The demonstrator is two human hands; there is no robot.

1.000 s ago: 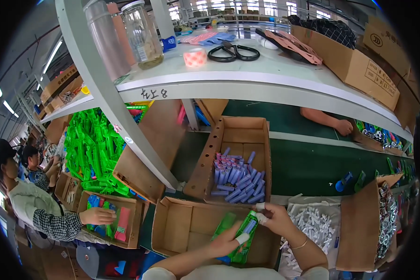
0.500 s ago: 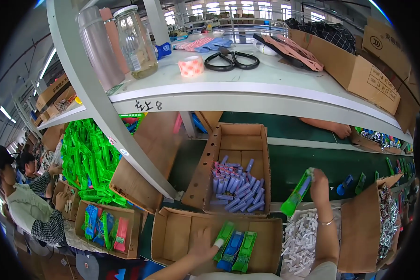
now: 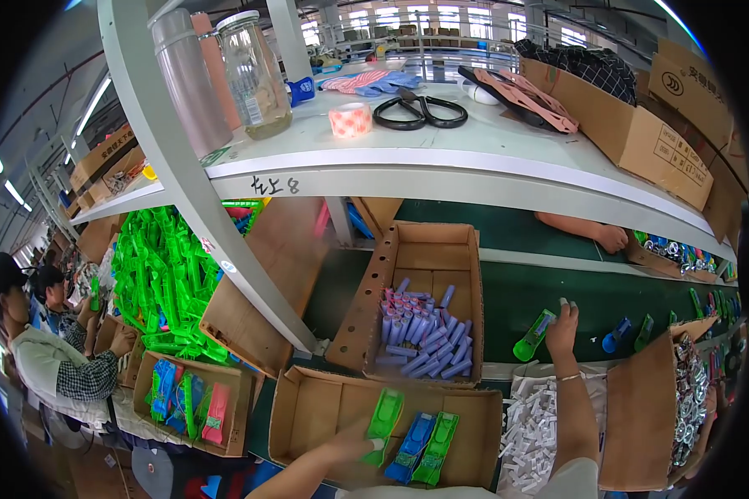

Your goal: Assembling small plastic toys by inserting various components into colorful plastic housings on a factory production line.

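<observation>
My left hand [image 3: 349, 447], blurred by motion, grips the lower end of a long green translucent plastic casing [image 3: 386, 413] over an open cardboard tray [image 3: 308, 407]. A white cover shows on one fingertip. Beside it in the tray lie a blue casing [image 3: 411, 447] and another green casing [image 3: 436, 449]. At the right, my right hand [image 3: 563, 328] has its fingers stretched upward, with a bracelet on the wrist. Just left of these fingers, a green casing [image 3: 533, 335] rests on the green belt [image 3: 508, 291], apart from the hand as far as I can see.
A cardboard box [image 3: 433, 241] of lavender cylinders stands beyond the tray. Small white parts [image 3: 528, 432] lie under my right forearm, beside a box of shiny metal parts [image 3: 691, 399]. A shelf [image 3: 474, 179] crosses above. Co-workers [image 3: 46, 358] sit left; another person's hand [image 3: 612, 239] rests across the belt.
My right hand has let go of the green casing, which now rests on the belt. My left hand has drawn its green casing up and left, away from the two others.
</observation>
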